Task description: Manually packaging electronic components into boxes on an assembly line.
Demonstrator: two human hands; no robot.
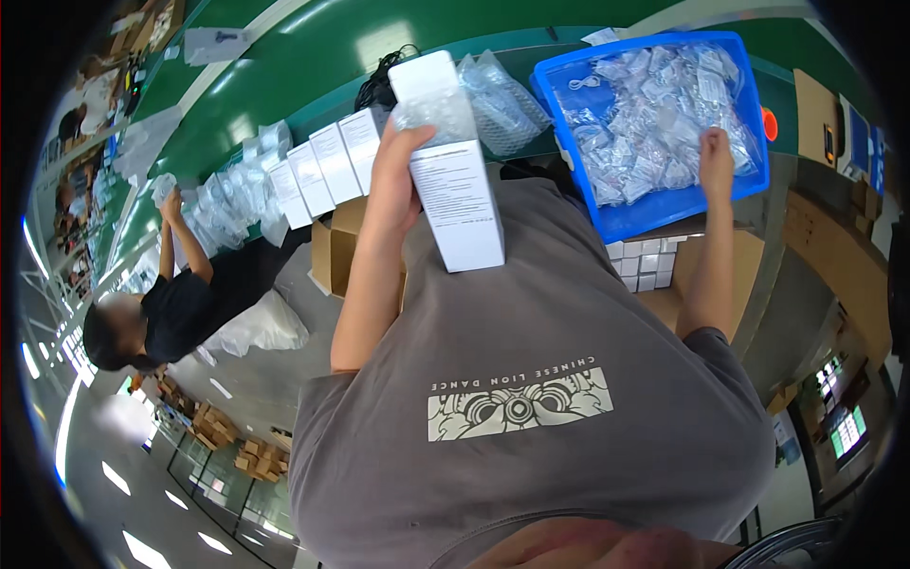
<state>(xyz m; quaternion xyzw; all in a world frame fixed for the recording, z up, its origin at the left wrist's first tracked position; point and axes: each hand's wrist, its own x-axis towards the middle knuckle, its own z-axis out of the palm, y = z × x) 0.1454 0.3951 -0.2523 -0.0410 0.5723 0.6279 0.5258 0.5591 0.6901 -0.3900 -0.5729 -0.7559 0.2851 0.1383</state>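
My left hand (393, 175) is wrapped round a tall white box (460, 213) with printed text, held tilted in front of my chest. The box's top flap stands up, and bubble wrap (438, 116) shows at its open end under my thumb. Over the right part of a blue bin (586, 194), my right hand (716, 156) has its fingers drawn together. What they pinch, if anything, I cannot make out. Heaped in the bin are many small clear bags (635, 128) that seem to hold white cables.
Several white boxes (332, 161) stand in a row on the green table (313, 43), left of my left hand. Bubble wrap pouches (502, 104) lie beside the bin. Below it, an open carton (711, 270) holds small white boxes. A co-worker (204, 294) handles clear wrap at left.
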